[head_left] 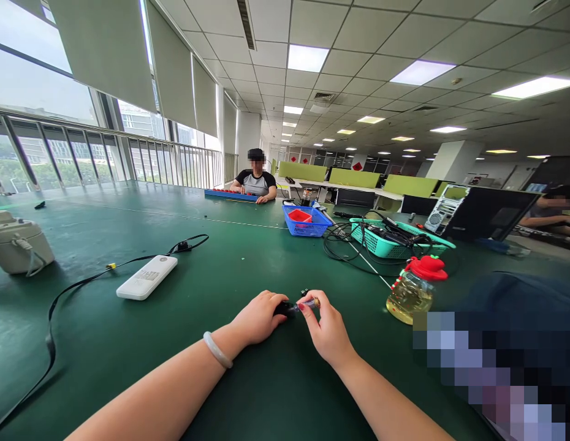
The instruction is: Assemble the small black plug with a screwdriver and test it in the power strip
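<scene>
One left hand (261,317), curled, gripping black object (285,308) | right hand (330,331) pinching slim tool (307,304)

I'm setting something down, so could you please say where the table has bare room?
Bare green table lies between the white power bank and left hand, and mostly between that hand and the blue basket. It is crowded around the teal basket, tangled cables and red-lidded bottle.

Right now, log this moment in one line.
left hand: holding small black object; right hand: gripping slim shiny tool; surface: smooth green tabletop
</scene>
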{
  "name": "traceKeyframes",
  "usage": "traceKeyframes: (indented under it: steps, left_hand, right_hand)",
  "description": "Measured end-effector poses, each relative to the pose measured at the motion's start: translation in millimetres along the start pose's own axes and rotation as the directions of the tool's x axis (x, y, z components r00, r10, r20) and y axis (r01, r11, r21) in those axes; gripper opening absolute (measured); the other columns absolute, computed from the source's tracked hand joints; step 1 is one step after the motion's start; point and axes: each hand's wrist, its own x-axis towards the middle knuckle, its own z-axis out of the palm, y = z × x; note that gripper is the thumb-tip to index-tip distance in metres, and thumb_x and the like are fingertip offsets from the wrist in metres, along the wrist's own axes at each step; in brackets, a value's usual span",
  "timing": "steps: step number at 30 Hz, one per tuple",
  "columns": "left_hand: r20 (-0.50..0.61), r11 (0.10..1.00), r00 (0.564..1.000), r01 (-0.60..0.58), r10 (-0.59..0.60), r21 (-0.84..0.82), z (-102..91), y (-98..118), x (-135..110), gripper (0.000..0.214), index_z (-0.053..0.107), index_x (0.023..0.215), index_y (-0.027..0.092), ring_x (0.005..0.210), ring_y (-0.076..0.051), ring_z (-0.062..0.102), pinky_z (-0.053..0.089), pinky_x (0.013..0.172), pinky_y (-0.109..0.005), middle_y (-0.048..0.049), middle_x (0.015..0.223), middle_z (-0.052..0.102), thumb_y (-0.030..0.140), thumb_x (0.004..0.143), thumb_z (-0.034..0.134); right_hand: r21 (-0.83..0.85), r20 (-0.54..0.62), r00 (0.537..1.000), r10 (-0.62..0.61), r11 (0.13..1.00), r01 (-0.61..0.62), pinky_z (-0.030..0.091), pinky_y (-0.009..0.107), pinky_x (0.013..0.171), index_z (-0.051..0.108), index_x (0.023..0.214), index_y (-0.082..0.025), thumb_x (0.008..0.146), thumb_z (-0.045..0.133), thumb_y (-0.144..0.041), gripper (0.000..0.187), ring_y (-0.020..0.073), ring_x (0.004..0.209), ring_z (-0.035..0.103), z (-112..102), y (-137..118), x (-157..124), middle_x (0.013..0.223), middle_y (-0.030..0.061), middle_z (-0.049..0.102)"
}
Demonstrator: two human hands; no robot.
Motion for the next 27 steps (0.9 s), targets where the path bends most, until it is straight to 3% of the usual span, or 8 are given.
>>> traceKeyframes:
  steps: [4, 7, 10, 13, 17, 22, 25, 27]
  left_hand:
    - [-0.057, 0.998, 0.997, -0.059, 0.057, -0.027, -3.5, 4, -1, 0.036, 0.053, 0.126, 0.023, 0.115, -0.021, 0.053, 0.042, 0.104, -0.038, -0.0058, 0.124, 0.061, 0.022, 0.09, 0.051]
    - [-0.091, 0.998, 0.994, -0.068, 0.068, -0.002, -5.8, 7, -2, 0.041, 0.051, 0.13, 0.025, 0.112, -0.02, 0.053, 0.043, 0.102, -0.036, -0.0055, 0.123, 0.06, 0.018, 0.091, 0.045]
    - [-0.13, 0.997, 0.992, 0.019, -0.009, 0.078, -6.5, 7, -1, 0.045, 0.05, 0.134, 0.029, 0.107, -0.021, 0.053, 0.044, 0.098, -0.037, -0.0069, 0.121, 0.058, 0.016, 0.092, 0.039]
    - [-0.148, 0.965, 0.978, 0.173, -0.145, 0.198, -6.2, 4, -1, 0.043, 0.056, 0.129, 0.03, 0.102, -0.024, 0.055, 0.043, 0.092, -0.041, -0.0094, 0.118, 0.058, 0.019, 0.093, 0.037]
    - [-0.112, 0.918, 0.972, 0.233, -0.207, 0.322, -5.9, 3, -2, 0.037, 0.068, 0.112, 0.027, 0.093, -0.026, 0.058, 0.042, 0.086, -0.042, -0.0112, 0.103, 0.062, 0.023, 0.092, 0.037]
    - [-0.108, 0.903, 0.972, 0.233, -0.207, 0.362, -5.5, 6, -3, 0.034, 0.073, 0.1, 0.024, 0.09, -0.027, 0.058, 0.042, 0.084, -0.042, -0.0109, 0.095, 0.065, 0.026, 0.09, 0.041]
    - [-0.131, 0.929, 0.974, 0.219, -0.187, 0.3, -4.6, 7, -2, 0.036, 0.072, 0.1, 0.022, 0.097, -0.027, 0.057, 0.043, 0.089, -0.043, -0.0107, 0.102, 0.066, 0.024, 0.092, 0.037]
    - [-0.128, 0.967, 0.983, 0.152, -0.128, 0.204, -3.5, 7, -2, 0.037, 0.066, 0.113, 0.021, 0.108, -0.025, 0.054, 0.041, 0.098, -0.042, -0.0097, 0.117, 0.063, 0.025, 0.094, 0.035]
  right_hand:
    - [0.075, 0.003, 1.0, 0.023, 0.997, -0.023, 0.055, 0.03, 0.073, 0.054, 0.095, -0.023, 0.095, 0.049, -0.032, 0.01, 0.0185, 0.079, 0.069, -3, 2, -1, 0.085, 0.0035, 0.07]
    - [0.216, -0.105, 0.993, 0.05, 0.976, -0.026, 0.056, 0.033, 0.078, 0.052, 0.098, -0.023, 0.096, 0.05, -0.034, 0.011, 0.018, 0.081, 0.069, -7, 7, -2, 0.092, 0.0052, 0.069]
    - [0.33, -0.273, 0.951, 0.142, 0.943, -0.046, 0.057, 0.036, 0.074, 0.049, 0.1, -0.022, 0.096, 0.05, -0.038, 0.016, 0.0171, 0.073, 0.069, -11, 18, 1, 0.094, 0.0066, 0.067]
    - [0.328, -0.356, 0.902, 0.245, 0.936, -0.125, 0.056, 0.036, 0.072, 0.049, 0.097, -0.021, 0.093, 0.054, -0.043, 0.023, 0.0178, 0.07, 0.069, -13, 34, 5, 0.093, 0.0069, 0.067]
    - [0.316, -0.358, 0.858, 0.37, 0.912, -0.261, 0.055, 0.037, 0.073, 0.05, 0.094, -0.021, 0.089, 0.054, -0.05, 0.03, 0.0193, 0.069, 0.07, -13, 58, 9, 0.09, 0.0068, 0.069]
    - [0.324, -0.369, 0.829, 0.421, 0.894, -0.31, 0.054, 0.038, 0.074, 0.05, 0.092, -0.021, 0.086, 0.055, -0.052, 0.032, 0.0199, 0.07, 0.07, -12, 69, 10, 0.089, 0.0073, 0.069]
    - [0.314, -0.363, 0.831, 0.422, 0.895, -0.317, 0.053, 0.037, 0.073, 0.05, 0.092, -0.021, 0.087, 0.055, -0.052, 0.032, 0.0201, 0.07, 0.07, -12, 66, 9, 0.089, 0.0071, 0.07]
    - [0.302, -0.355, 0.837, 0.417, 0.898, -0.319, 0.053, 0.036, 0.072, 0.051, 0.092, -0.021, 0.087, 0.055, -0.052, 0.032, 0.0204, 0.071, 0.07, -12, 64, 9, 0.089, 0.007, 0.07]
